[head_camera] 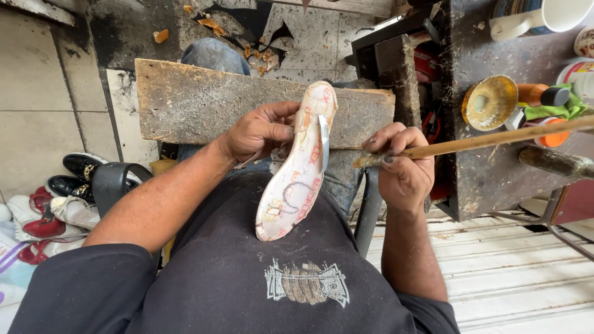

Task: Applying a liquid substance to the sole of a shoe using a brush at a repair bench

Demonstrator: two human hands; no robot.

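My left hand grips a pale shoe insole with faded red and orange print, holding it sole-up over my lap, its toe end resting against a worn wooden board. A thin metal strip runs down the insole's middle. My right hand is closed around a long wooden stick that points right toward a round yellowish glue tin. The stick's near end lies just right of the insole, not touching it.
A grimy dark workbench stands at my right with a white mug, an orange bottle and a green rag. Several shoes are piled on the tiled floor at my left. Scraps litter the floor ahead.
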